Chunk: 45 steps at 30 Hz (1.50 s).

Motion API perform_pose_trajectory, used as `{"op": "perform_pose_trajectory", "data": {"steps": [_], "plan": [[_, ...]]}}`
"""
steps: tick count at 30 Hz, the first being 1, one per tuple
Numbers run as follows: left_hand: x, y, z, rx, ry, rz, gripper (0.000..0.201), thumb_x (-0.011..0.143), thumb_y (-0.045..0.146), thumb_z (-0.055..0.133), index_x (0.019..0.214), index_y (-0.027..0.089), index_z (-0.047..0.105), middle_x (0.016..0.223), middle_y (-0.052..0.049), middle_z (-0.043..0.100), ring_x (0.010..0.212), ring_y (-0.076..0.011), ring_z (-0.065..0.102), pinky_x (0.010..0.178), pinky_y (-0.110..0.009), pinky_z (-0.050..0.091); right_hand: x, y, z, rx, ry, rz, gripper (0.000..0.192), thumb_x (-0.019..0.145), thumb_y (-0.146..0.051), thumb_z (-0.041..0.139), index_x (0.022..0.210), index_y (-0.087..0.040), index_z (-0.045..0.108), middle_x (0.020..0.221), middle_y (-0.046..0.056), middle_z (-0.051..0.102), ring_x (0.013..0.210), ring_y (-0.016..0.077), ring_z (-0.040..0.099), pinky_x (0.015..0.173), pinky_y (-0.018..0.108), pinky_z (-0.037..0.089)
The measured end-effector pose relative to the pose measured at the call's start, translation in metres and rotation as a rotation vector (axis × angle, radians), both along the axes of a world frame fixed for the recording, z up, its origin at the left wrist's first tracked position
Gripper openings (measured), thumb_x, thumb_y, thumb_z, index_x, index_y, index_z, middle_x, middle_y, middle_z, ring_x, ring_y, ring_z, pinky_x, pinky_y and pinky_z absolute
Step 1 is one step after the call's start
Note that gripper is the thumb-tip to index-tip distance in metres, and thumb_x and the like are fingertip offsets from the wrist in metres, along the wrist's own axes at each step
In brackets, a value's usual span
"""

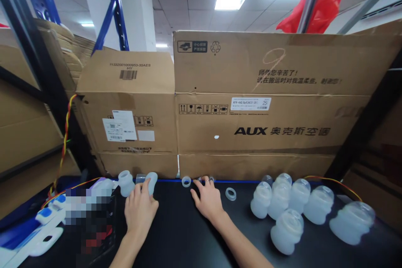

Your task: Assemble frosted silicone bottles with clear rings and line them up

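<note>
My left hand [141,207] is at the back left of the black table, its fingers closed on a tilted translucent white bottle [153,181]. Just left of that bottle lies a clear cylindrical piece [140,179], partly behind my fingers. Another open-necked translucent bottle [126,184] stands further left. My right hand [207,198] reaches to the table's back edge with thumb and fingers apart. Small clear ring pieces [211,179] show at its fingertips, partly hidden by them. One ring [186,181] lies left of this hand, and a wider translucent ring [230,194] to its right.
Several translucent bottles with clear tops [287,232] stand at the right. White and blue items [47,240] and a blurred-out patch [91,217] are at the left. Cardboard boxes [251,142] wall off the back, between dark rack posts [361,121]. A red-yellow wire [66,130] hangs left.
</note>
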<state>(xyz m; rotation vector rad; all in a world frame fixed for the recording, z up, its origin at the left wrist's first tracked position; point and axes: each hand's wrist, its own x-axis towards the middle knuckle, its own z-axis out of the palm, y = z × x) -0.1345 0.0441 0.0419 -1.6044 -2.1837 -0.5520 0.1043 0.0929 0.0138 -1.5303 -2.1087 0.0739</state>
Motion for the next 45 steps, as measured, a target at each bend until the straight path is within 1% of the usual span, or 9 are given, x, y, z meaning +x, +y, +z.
{"op": "perform_pose_trajectory", "data": {"steps": [5,10,16,21,25,31,38,41,45], "plan": [[0.003,0.001,0.006,-0.002,-0.024,-0.042,0.053,0.092,0.022,0.056,0.145,0.017,0.052,0.123,-0.011,0.067,0.11,-0.0312,0.065,0.097,-0.042,0.05,0.005,-0.001,-0.005,0.015,-0.003,0.046,0.023,0.103,-0.03,0.052,0.111,-0.027,0.073,0.124,0.012,0.063,0.114,0.0277,0.064,0.084,0.034,0.057],[0.008,-0.001,0.006,-0.07,-0.196,-0.074,0.065,0.092,0.021,0.053,0.154,0.019,0.036,0.131,-0.014,0.061,0.114,-0.0332,0.068,0.084,-0.042,0.057,0.009,-0.005,-0.005,0.035,-0.002,0.151,0.034,0.104,-0.021,0.045,0.131,-0.029,0.064,0.138,0.01,0.058,0.115,0.0222,0.066,0.092,0.033,0.056],[0.012,-0.001,0.009,0.271,-0.377,-0.303,0.062,0.094,0.033,0.057,0.153,0.023,0.039,0.125,-0.009,0.069,0.111,-0.0289,0.072,0.09,-0.04,0.059,0.007,-0.005,-0.004,0.052,-0.043,0.303,0.051,0.104,-0.038,0.051,0.154,-0.026,0.047,0.16,0.012,0.044,0.136,0.0323,0.051,0.113,0.05,0.044],[0.018,-0.001,0.005,0.422,-0.394,-0.412,0.059,0.092,0.039,0.064,0.146,0.021,0.049,0.109,-0.007,0.075,0.092,-0.0248,0.073,0.094,-0.041,0.058,0.006,-0.004,-0.005,0.048,-0.028,0.312,0.035,0.104,-0.03,0.051,0.137,-0.029,0.061,0.144,0.008,0.058,0.129,0.0288,0.054,0.112,0.048,0.043],[0.021,0.002,-0.01,0.405,-0.436,-0.477,0.052,0.094,0.041,0.063,0.141,0.02,0.053,0.113,-0.009,0.074,0.099,-0.0244,0.073,0.094,-0.04,0.058,0.004,-0.003,-0.004,0.062,-0.01,0.273,0.033,0.101,-0.023,0.052,0.132,-0.026,0.062,0.132,0.009,0.061,0.119,0.0266,0.057,0.106,0.043,0.045],[0.024,0.009,-0.032,0.354,-0.674,-0.444,0.064,0.094,0.054,0.062,0.145,0.018,0.047,0.115,-0.011,0.072,0.099,-0.0261,0.074,0.088,-0.042,0.062,-0.002,0.001,-0.005,0.057,-0.043,0.215,0.047,0.1,-0.015,0.047,0.145,-0.027,0.054,0.124,0.011,0.061,0.108,0.0251,0.06,0.099,0.04,0.048],[0.02,0.016,-0.038,0.327,-0.697,-0.352,0.066,0.093,0.06,0.059,0.145,0.021,0.048,0.124,-0.012,0.071,0.11,-0.0309,0.072,0.095,-0.048,0.06,-0.018,0.014,-0.003,-0.011,-0.13,0.25,0.075,0.095,-0.02,0.054,0.162,-0.043,0.029,0.146,0.015,0.054,0.12,0.0303,0.064,0.107,0.051,0.044],[0.018,0.018,-0.04,0.333,-0.713,-0.341,0.061,0.097,0.059,0.052,0.145,0.021,0.049,0.132,-0.014,0.067,0.115,-0.0314,0.07,0.099,-0.05,0.058,-0.025,0.022,-0.001,-0.04,-0.134,0.274,0.066,0.095,-0.025,0.055,0.157,-0.041,0.04,0.146,0.015,0.054,0.114,0.0294,0.068,0.105,0.051,0.045],[0.019,0.019,-0.043,0.453,-0.668,-0.375,0.056,0.104,0.053,0.041,0.147,0.018,0.045,0.145,-0.018,0.056,0.125,-0.0312,0.062,0.106,-0.053,0.053,-0.031,0.029,-0.001,-0.072,-0.1,0.267,0.037,0.093,-0.03,0.056,0.129,-0.027,0.067,0.137,0.015,0.059,0.111,0.0287,0.069,0.103,0.047,0.047]]}}
